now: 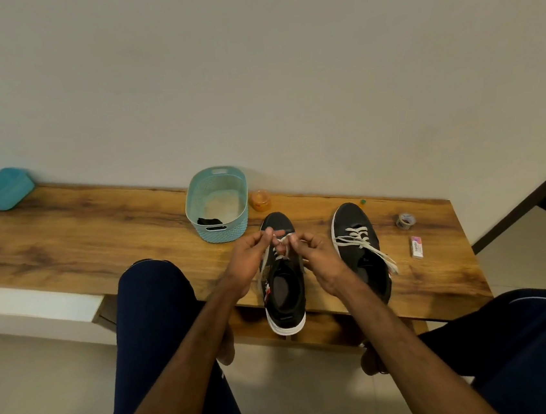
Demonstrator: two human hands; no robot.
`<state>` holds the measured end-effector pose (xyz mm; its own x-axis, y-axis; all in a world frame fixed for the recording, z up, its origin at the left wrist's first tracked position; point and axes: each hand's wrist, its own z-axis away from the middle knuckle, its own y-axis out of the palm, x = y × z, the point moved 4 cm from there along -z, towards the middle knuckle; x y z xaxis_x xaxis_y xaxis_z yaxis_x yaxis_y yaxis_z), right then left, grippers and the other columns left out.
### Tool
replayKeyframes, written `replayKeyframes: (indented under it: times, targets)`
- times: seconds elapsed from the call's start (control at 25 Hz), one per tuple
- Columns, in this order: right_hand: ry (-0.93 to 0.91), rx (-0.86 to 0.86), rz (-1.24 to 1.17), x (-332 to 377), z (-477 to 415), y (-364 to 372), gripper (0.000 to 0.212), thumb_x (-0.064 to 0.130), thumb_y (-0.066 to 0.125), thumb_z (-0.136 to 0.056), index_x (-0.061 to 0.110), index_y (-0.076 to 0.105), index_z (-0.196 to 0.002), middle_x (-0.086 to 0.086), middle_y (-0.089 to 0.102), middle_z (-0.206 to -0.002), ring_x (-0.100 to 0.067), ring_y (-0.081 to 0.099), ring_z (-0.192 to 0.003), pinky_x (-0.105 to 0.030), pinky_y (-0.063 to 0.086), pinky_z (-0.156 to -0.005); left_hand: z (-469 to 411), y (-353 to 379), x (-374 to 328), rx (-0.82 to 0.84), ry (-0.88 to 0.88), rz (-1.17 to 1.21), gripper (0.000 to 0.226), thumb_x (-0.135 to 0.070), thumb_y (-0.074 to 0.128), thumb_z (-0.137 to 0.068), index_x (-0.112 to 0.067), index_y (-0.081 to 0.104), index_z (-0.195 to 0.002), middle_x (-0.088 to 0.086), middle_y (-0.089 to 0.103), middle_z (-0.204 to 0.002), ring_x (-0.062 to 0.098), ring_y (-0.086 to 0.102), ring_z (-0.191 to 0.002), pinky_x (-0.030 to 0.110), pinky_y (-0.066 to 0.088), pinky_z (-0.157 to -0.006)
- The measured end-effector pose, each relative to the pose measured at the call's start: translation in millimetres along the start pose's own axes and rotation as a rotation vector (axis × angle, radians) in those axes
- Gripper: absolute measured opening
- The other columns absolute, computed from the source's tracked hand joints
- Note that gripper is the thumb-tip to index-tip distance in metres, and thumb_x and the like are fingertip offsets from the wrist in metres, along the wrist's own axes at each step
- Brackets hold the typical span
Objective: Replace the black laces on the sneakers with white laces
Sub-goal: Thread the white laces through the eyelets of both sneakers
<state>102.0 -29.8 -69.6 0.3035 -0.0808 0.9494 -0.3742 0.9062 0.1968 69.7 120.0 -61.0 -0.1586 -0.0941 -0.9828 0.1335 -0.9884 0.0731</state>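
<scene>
My knees [154,307], in dark blue trousers, frame the bottom of the view, and my bare forearms reach forward between them to the wooden bench [99,232].

The first sneaker [285,293], black with a white sole, stands straight ahead of me, its heel jutting just over the bench's front edge and its toe pointing at the wall. Both my hands meet over its front eyelets. My left hand [253,252] has its thumb and fingers curled tight on the white lace [282,239], and my right hand [317,256] pinches the same lace from the other side, so both grips are closed on it. Only the lowest rows look threaded. The rest of the throat lies open down to the insole.

Just to the right stands the second sneaker [360,248], toe also away from me. Its own white laces [357,236] cross several rows, and the loose ends trail off toward its right side.

Farther right on the bench lie a small eraser [417,246] and, beyond it, a roll of clear tape [405,220].

Behind the first sneaker's toe sits a pale teal basket [216,179], and a dark bundle, the black lace [209,221], lies in its near corner. A little orange jar [260,200] stands just beside the basket on the right. At the far left end a blue tub [3,188] rests tilted against the plain wall [251,74].
</scene>
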Motion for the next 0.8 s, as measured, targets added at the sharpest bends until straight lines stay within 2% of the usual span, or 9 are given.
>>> replayKeyframes:
  times: [0.08,0.2,0.28,0.4,0.56,0.68,0.8]
  targets:
    - [-0.07,-0.072,-0.028,1,-3,12,0.021,0.011,0.058,-0.097,-0.004,0.069,-0.107,-0.007,0.074,-0.091,-0.011,0.066,-0.075,-0.023,0.054,-0.072,-2,0,2,-0.061,0.06,0.037,0.026,-0.024,0.052,-0.1,-0.008,0.067,-0.085,0.007,0.072,-0.091,0.013,0.068,-0.084,0.021,0.054,-0.076]
    - [-0.088,-0.123,-0.037,-1,-8,17,0.021,0.009,0.056,-0.099,-0.002,0.071,-0.108,-0.001,0.073,-0.081,-0.005,0.06,-0.066,-0.022,0.051,-0.072,-5,-9,4,-0.123,0.162,-0.01,0.014,-0.013,0.059,-0.096,-0.009,0.072,-0.095,0.005,0.075,-0.091,0.015,0.07,-0.089,0.025,0.054,-0.083]
    - [-0.064,-0.13,-0.017,-3,-10,13,0.026,0.004,0.048,-0.101,0.001,0.069,-0.117,0.003,0.068,-0.075,-0.003,0.057,-0.064,-0.018,0.05,-0.07,-9,-12,5,-0.108,0.213,-0.092,0.02,-0.005,0.059,-0.095,-0.011,0.073,-0.107,0.006,0.076,-0.095,0.017,0.07,-0.095,0.027,0.054,-0.089]
    - [-0.05,-0.127,0.009,-5,-11,7,0.032,-0.002,0.044,-0.102,0.001,0.064,-0.126,-0.005,0.062,-0.076,-0.004,0.054,-0.062,-0.016,0.051,-0.068,-10,-10,4,-0.095,0.253,-0.172,0.032,0.002,0.061,-0.091,-0.02,0.07,-0.112,0.003,0.075,-0.095,0.015,0.07,-0.096,0.03,0.054,-0.093]
    - [-0.035,-0.198,0.039,-3,-16,3,0.024,-0.005,0.052,-0.098,-0.006,0.059,-0.12,-0.014,0.066,-0.077,-0.005,0.062,-0.056,-0.017,0.054,-0.061,-13,-10,9,-0.138,0.333,-0.511,0.03,-0.009,0.072,-0.086,-0.018,0.072,-0.114,-0.002,0.076,-0.096,0.01,0.07,-0.089,0.038,0.057,-0.085]
    - [-0.022,-0.219,0.063,-5,-21,-1,0.015,-0.004,0.059,-0.094,-0.004,0.055,-0.109,-0.013,0.07,-0.073,-0.012,0.065,-0.056,-0.023,0.054,-0.06,-11,-13,3,-0.162,0.385,-0.724,0.025,-0.028,0.075,-0.083,-0.025,0.073,-0.108,-0.012,0.075,-0.092,-0.003,0.068,-0.086,0.031,0.058,-0.078]
    - [-0.028,-0.214,0.133,-7,-22,-3,0.006,0.002,0.067,-0.091,0.001,0.065,-0.096,-0.01,0.072,-0.072,-0.013,0.066,-0.057,-0.025,0.055,-0.063,-8,-10,-4,-0.149,0.415,-0.903,0.024,-0.037,0.074,-0.083,-0.024,0.069,-0.103,-0.011,0.074,-0.092,0.001,0.068,-0.084,0.031,0.057,-0.072]
